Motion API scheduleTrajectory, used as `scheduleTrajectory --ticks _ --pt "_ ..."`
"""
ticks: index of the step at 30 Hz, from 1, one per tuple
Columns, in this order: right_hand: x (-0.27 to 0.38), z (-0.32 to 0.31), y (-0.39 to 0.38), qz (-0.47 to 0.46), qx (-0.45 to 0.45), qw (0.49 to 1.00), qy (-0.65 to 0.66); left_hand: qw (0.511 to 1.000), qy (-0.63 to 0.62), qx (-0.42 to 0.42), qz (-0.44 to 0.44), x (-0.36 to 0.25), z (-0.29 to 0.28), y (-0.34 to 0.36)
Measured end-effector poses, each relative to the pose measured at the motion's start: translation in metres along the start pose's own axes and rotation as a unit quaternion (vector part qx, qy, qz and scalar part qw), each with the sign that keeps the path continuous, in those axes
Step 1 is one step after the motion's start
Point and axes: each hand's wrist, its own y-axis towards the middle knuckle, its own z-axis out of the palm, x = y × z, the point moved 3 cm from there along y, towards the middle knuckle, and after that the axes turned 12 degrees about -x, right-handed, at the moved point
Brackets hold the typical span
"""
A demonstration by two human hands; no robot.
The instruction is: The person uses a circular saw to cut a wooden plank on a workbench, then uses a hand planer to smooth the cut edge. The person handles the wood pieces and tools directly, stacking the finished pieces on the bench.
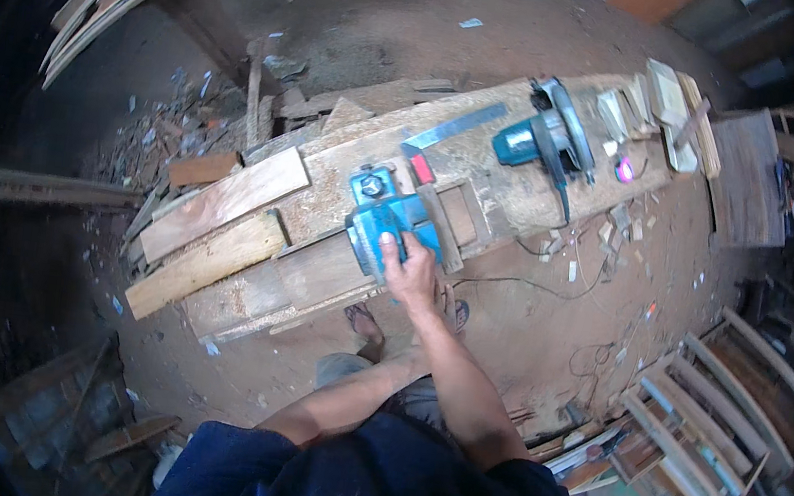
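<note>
My right hand is wrapped round the handle of a blue electric planer, with the thumb lying along its top. The planer is over the near middle of a long wooden workbench, next to a rectangular opening framed in wood. My left forearm crosses in front of my body toward the right arm. The left hand is hidden behind my right forearm, so its fingers do not show. Left of the planer, a pale plank and a yellowish board lie side by side on the bench.
A teal circular saw, a metal straightedge, a small red block and a pink round item lie farther along the bench. Wood pieces are stacked at its far right end. A cord trails across the floor.
</note>
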Motion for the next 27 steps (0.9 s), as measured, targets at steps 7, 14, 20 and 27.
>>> scheduleTrajectory --ticks 7,14,20,27 --pt "-0.017 0.022 0.012 -0.004 0.025 0.999 0.034 0.996 -0.058 0.046 -0.053 0.011 0.017 0.0" --pt "0.002 0.034 0.031 0.085 0.053 0.993 0.066 0.959 -0.232 0.023 -0.161 0.014 0.014 0.002" --pt "0.023 0.043 0.046 0.098 0.058 0.991 0.075 0.682 -0.692 -0.132 -0.196 0.062 0.149 -0.006" --pt "0.018 0.058 0.069 0.072 0.057 0.991 0.093 0.947 -0.272 -0.143 -0.096 0.045 0.095 -0.003"
